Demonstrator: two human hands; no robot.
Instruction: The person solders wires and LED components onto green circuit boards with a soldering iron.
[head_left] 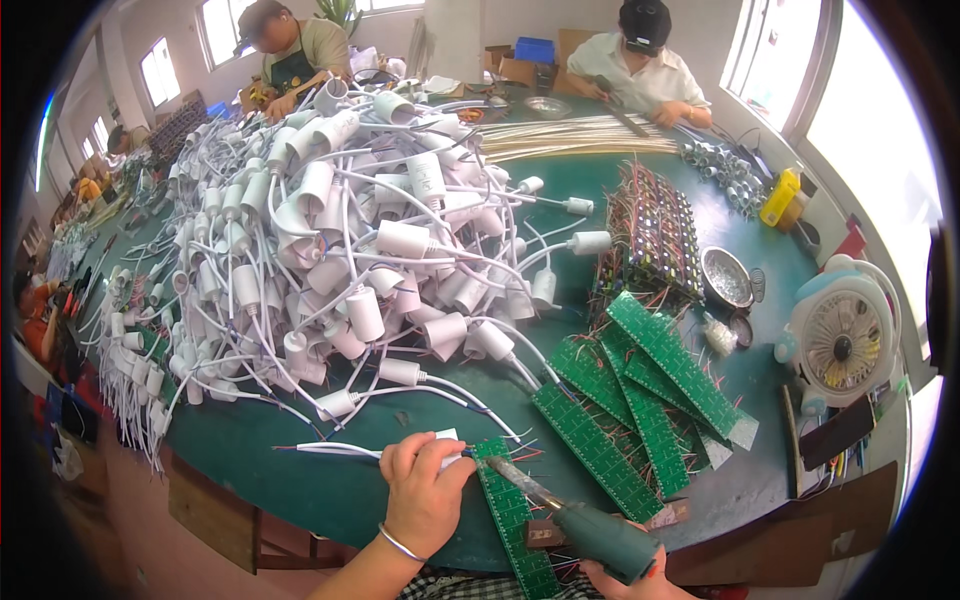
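At the table's near edge, my left hand (425,492) closes its fingers on a white lamp socket (449,437). A white cable (335,450) with bare-looking ends sticks out to its left. My right hand (635,582), low in the picture, grips a dark green soldering gun (605,535). The metal tip points up and left, over the far end of a narrow green circuit board (512,530). Whether the tip touches the board I cannot tell. Thin coloured wires show beside that end, close to my left fingers.
A large heap of white lamp sockets (365,312) with cables covers the left and middle. Several green boards (650,445) overlap to the right, before a stack of wired boards (655,235). A metal bowl (727,277), fan (842,340) and yellow bottle (780,197) stand right. Two people sit opposite.
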